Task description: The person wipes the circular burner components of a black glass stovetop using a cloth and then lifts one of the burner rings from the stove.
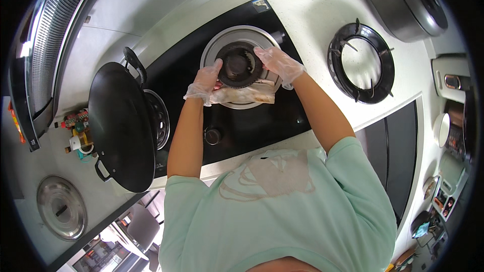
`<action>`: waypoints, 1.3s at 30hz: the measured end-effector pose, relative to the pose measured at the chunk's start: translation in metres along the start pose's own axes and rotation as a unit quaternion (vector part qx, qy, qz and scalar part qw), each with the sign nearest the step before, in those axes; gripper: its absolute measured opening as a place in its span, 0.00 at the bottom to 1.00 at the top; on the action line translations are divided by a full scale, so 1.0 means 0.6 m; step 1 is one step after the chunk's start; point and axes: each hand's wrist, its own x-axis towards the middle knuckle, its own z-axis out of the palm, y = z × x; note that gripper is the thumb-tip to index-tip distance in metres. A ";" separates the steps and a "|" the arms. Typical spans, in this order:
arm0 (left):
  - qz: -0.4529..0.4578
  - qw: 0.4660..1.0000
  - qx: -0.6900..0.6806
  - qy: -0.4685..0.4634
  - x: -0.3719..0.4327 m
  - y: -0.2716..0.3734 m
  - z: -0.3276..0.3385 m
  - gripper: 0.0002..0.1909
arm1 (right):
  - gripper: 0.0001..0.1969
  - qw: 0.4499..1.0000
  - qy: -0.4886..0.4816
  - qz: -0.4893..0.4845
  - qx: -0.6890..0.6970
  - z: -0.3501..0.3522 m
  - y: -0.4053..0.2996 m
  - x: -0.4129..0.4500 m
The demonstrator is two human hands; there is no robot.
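Both of my hands wear clear plastic gloves. Between them, over the round metal burner tray (217,41) of a black glass gas hob (249,132), is a dark, round burner part (237,65). My left hand (207,81) grips its left edge, and my right hand (275,62) grips its right edge. A stained, whitish cloth or wipe (244,94) lies across the tray's near side, below the burner part and beside my left hand's fingers. Whether my fingers also hold the cloth is hidden.
A black wok (121,128) stands on the left burner. The black pan support (334,64) lies on the counter at right, near a large grey appliance or pot (393,3). Bottles (81,139) and a metal lid (62,207) are at left; the range hood (56,45) hangs upper left.
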 end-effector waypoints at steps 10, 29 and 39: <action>-0.011 0.999 -0.044 -0.007 0.078 -0.065 -0.015 0.28 | 0.32 0.994 0.000 0.020 -0.106 -0.010 -0.070 -0.046; 0.028 0.995 -0.099 0.009 0.059 -0.041 0.010 0.23 | 0.29 0.991 0.087 0.018 -0.096 0.012 -0.027 -0.021; 0.063 0.996 -0.061 0.012 0.070 -0.058 -0.003 0.24 | 0.31 0.994 0.096 0.020 -0.056 0.029 -0.014 -0.007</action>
